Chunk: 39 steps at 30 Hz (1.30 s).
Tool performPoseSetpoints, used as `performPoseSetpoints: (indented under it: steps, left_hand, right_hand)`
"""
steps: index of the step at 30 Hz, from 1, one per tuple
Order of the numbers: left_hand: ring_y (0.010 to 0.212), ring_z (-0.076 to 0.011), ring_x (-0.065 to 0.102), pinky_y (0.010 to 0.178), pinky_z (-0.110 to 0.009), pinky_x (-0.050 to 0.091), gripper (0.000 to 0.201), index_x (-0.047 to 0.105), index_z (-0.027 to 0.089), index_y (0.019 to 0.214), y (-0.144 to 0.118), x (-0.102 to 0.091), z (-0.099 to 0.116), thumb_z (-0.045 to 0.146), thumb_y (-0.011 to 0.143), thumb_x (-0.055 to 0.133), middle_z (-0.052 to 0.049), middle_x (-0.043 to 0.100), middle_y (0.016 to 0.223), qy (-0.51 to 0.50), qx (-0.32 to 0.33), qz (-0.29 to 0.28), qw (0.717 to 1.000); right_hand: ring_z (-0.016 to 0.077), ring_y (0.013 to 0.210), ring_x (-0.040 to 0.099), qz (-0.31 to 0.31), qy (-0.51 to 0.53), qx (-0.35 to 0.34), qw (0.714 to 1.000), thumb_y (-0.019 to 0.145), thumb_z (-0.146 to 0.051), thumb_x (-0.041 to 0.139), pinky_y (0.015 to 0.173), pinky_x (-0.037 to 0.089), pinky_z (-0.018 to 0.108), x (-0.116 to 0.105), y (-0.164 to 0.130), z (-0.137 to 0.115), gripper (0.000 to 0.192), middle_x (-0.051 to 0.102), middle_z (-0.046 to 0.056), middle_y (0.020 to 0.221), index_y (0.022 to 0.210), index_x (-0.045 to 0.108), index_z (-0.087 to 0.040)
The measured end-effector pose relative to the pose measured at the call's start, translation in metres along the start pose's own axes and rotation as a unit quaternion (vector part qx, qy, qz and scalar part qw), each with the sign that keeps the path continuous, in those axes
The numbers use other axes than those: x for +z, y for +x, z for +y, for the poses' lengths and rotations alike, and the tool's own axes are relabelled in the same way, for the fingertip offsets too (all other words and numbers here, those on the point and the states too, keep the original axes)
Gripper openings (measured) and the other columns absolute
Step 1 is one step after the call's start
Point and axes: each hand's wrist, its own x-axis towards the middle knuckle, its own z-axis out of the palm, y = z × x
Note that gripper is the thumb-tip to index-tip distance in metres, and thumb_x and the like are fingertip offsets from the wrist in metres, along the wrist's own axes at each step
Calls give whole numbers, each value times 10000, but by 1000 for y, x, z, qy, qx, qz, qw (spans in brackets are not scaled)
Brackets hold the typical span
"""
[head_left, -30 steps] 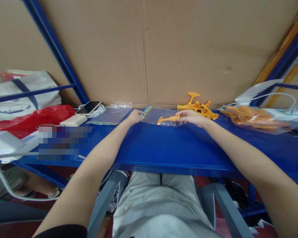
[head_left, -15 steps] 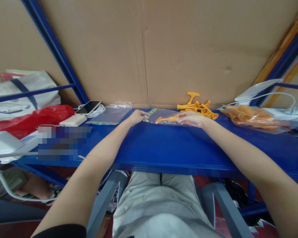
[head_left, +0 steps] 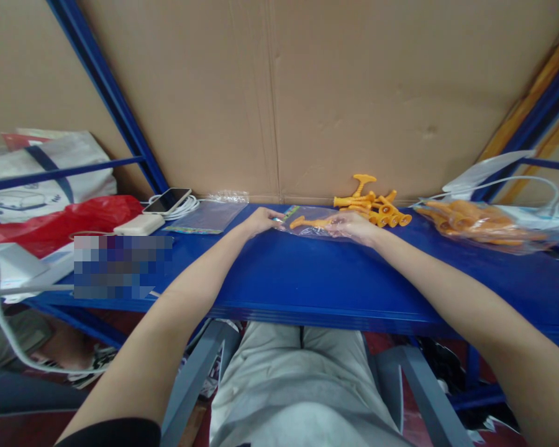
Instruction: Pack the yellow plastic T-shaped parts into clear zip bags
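Note:
A clear plastic bag (head_left: 302,213) with a printed coloured edge lies on the blue table between my hands. My left hand (head_left: 263,220) pinches it at its printed left end. My right hand (head_left: 354,225) is closed around the shaft end of an orange T-handled plastic piece (head_left: 313,222), whose crossbar points left within the bag's outline. Whether the right fingers are inside the bag or over it, I cannot tell. Just behind the right hand is a loose pile of similar orange pieces (head_left: 386,210), some showing hollow round ends.
Another flat clear bag (head_left: 209,216) lies to the left, beside a phone (head_left: 168,202), a coiled white cable and a white block (head_left: 140,225). A bag of orange pieces (head_left: 479,223) sits at the right. Cardboard (head_left: 279,112) stands behind the blue table (head_left: 302,279).
My right hand has shifted slightly left along the bag, and my left hand slightly right, so they are a little closer together. The bag has bunched a bit more near the right fingers.

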Motion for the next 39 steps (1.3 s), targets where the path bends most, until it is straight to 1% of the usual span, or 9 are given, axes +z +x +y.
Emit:
performPoseSetpoints:
  steps: [5,12,16,20,24,29,33,36,39]
  left_hand:
    - [803,-183,684,847,-318,527,290,791,149,952,-5,0,6,77,673,761,-45,771,828,16,-10,-6,1000]
    - [717,-141,677,820,-293,529,286,777,132,996,-2,1,2,48,740,682,-51,765,800,-13,-23,-15,1000]
    - [736,-142,673,804,-277,521,301,776,135,998,4,0,-4,59,723,681,-50,773,849,-9,-16,-4,1000]
    - [826,-164,685,844,-294,513,299,770,125,1000,7,-1,-9,116,706,721,-72,773,940,-52,-20,3,998]
    - [919,-188,686,899,-316,497,274,771,118,946,9,-2,-12,165,675,775,-102,765,992,-82,-23,-3,996]
    - [934,-199,685,913,-326,494,271,769,117,899,11,-1,-14,222,653,816,-107,763,998,-94,-19,-31,995]
    - [923,-193,688,866,-317,512,342,743,118,1026,10,0,-11,226,704,780,-113,750,1062,-105,-34,-39,993]
    - [987,-185,678,877,-284,498,386,714,135,1123,6,-1,-7,211,746,741,-100,734,1125,-92,-23,-29,995]
    - [990,-181,678,870,-271,491,435,684,142,1195,1,-2,-2,203,766,719,-88,738,1103,-66,-15,-23,997]
  right_hand:
    - [133,775,651,-78,43,12,996,659,-143,793,691,552,220,2,0,2,286,725,74,959,935,721,-162]
    - [129,726,635,-11,17,-35,999,718,-199,740,709,545,265,11,4,7,319,716,69,930,1031,730,-137]
    - [177,923,669,-16,-8,-58,998,677,-154,758,875,537,311,12,5,7,310,722,69,1065,986,754,-177]
    - [202,1078,646,-27,-35,-80,996,682,-164,762,998,489,361,12,7,8,296,712,55,1166,973,764,-217]
    - [195,1059,654,-33,-43,-73,996,716,-178,741,997,492,376,13,8,10,324,712,57,1173,1037,753,-217]
    - [196,1024,661,-19,-63,-66,996,702,-150,747,973,498,357,15,9,7,206,738,52,1062,901,758,-200]
    - [195,992,669,-44,-69,-77,994,705,-161,748,953,506,354,15,7,5,175,746,47,1005,876,754,-198]
    - [197,1009,666,-77,-66,-83,991,719,-188,745,944,512,356,14,5,4,205,743,44,1046,922,760,-213]
    - [192,1029,663,-111,-81,-96,986,729,-199,743,974,497,364,15,1,1,218,740,31,1086,943,765,-235]
